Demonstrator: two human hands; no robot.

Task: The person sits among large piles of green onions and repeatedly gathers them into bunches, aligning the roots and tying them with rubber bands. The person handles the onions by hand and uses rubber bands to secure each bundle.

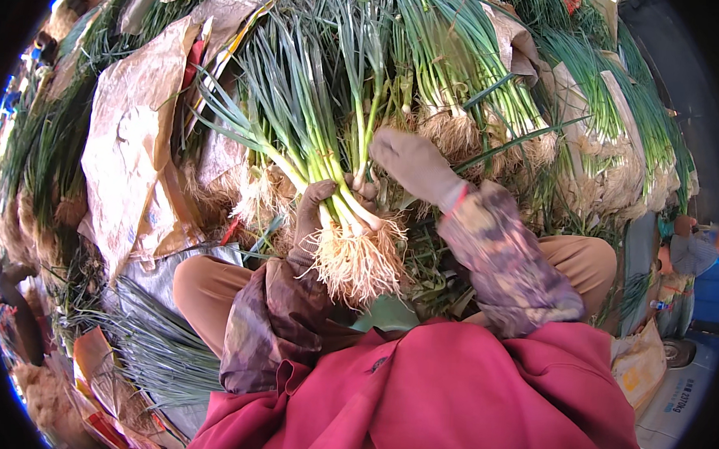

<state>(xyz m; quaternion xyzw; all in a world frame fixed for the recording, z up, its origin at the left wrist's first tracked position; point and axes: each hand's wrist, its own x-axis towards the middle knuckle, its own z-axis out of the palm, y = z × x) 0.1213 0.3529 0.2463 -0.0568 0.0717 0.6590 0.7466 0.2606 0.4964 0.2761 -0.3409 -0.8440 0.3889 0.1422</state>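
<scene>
My left hand (314, 213), in a brown knit glove, grips a bunch of green onions (332, 162) near the white bases. Pale, bushy roots (357, 261) hang toward me, and the long green leaves point away. My right hand (408, 163), in a paler glove, is just right of the bunch, its fingers curled beside a green stalk; whether it holds anything cannot be told. Beyond it lie more green onions (445, 101), roots toward me. Another rooted cluster (263, 195) lies to the left of the held bunch.
Woven plastic sacks (133, 127) lie at left among heaped onions. More bundles (606, 121) stretch along the right. Loose leaves (164, 342) spread on sheeting at lower left. At far right are another person (693, 248) and a vehicle (673, 399) bearing writing.
</scene>
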